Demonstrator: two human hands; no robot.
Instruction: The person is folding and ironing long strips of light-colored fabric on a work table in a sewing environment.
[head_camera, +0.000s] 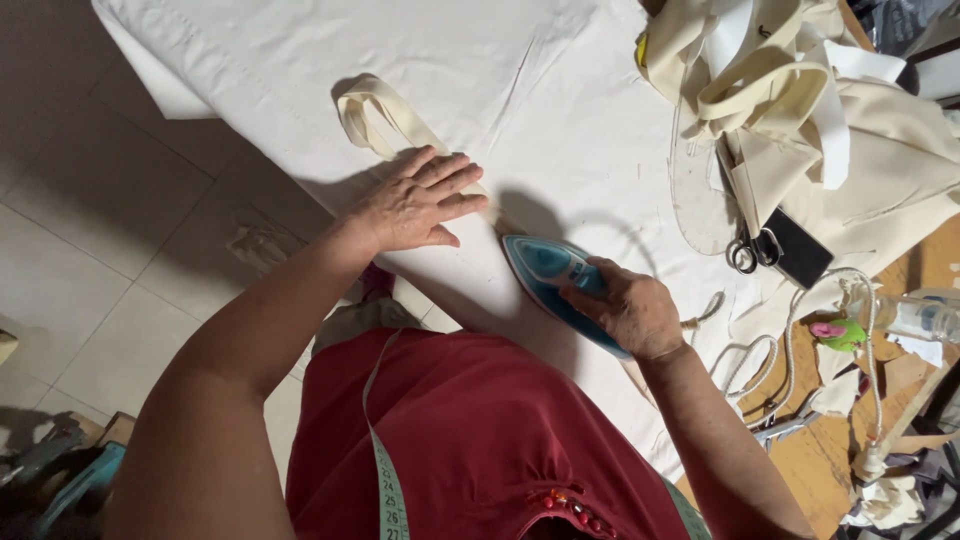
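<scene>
Nearest the lens, a red garment (480, 450) fills the bottom centre of the frame, with a green measuring tape (385, 470) hanging down it. Above it, white cloth (520, 90) covers the table across the upper middle. At upper right lies a heap of cream canvas bags and straps (800, 90), with scissors (745, 252) and a dark phone (797, 248) just below it. The left hand (415, 205), fingers spread wide and flat, presses a cream fabric strap (385, 118) onto the cloth. The right hand (625, 310) is closed around the handle of a blue clothes iron (550, 275), its tip pointing toward the left fingers. My judgement: with the soleplate so near those fingers, a slip could burn them, and lingering might scorch the strap.
</scene>
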